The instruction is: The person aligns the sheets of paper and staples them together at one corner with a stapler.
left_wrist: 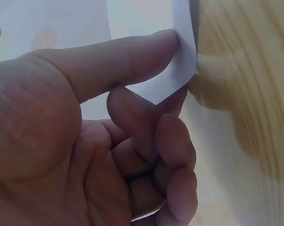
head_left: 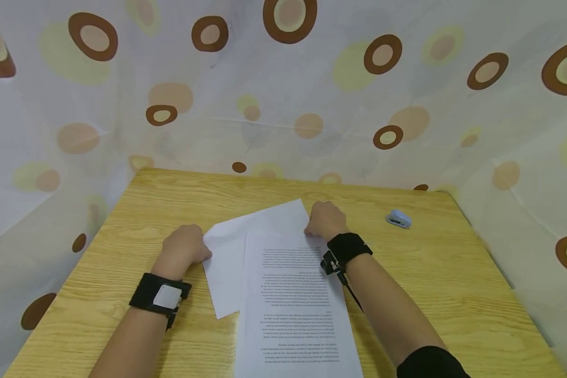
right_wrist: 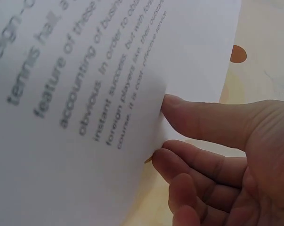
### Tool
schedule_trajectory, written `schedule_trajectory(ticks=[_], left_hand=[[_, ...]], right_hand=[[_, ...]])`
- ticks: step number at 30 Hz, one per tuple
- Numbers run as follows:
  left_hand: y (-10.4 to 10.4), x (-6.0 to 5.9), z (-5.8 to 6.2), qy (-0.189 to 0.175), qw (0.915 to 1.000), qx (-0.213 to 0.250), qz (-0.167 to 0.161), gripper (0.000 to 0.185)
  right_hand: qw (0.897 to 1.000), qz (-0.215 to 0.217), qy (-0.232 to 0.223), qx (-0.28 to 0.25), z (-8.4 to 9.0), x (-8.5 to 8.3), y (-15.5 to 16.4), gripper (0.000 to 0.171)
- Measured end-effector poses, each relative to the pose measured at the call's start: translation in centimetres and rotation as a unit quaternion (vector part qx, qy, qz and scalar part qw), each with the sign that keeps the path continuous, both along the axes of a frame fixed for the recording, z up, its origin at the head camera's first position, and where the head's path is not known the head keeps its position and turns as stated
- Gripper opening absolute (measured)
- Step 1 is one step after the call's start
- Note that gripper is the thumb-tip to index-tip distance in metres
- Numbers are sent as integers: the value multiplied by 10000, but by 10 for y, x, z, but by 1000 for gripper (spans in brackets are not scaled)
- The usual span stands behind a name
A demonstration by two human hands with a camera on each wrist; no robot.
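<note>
wooden surface (head_left: 406, 294): left hand (head_left: 185, 245) pinches blank sheet (head_left: 227, 262)'s corner; right hand (head_left: 326, 220)'s fingers clamp printed page (head_left: 293, 304)'s far edge.

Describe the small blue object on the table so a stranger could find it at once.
Start at the wooden table and go to its far right corner. Right of the right hand, apart from the paper sheets, lies a small stapler, the only pale blue, rounded thing there.
</note>
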State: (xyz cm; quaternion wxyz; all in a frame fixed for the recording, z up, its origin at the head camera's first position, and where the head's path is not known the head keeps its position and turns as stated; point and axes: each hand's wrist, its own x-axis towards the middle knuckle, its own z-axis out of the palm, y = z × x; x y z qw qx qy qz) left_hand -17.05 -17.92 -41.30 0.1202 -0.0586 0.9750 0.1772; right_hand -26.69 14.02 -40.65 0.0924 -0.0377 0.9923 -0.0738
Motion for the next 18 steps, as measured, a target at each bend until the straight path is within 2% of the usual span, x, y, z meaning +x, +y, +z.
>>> schedule_trajectory(ticks=[4,9,14,18], left_hand=[[-3,1,4,110,9999,119,-50,23],[-9,1,15,255,9981,400,-396,35],[-17,1,24,373,9943,705,-707,36],[-19,1,27,384,9923,914,-746,34]], right_hand=[[10000,-15,31,2,0,0,0,22],[9999,-34,46,-84,-1,1,1,17],[9997,-110,22,-194,0,2,5,33],[9996,-117,-18,-245,1,3,9,42]])
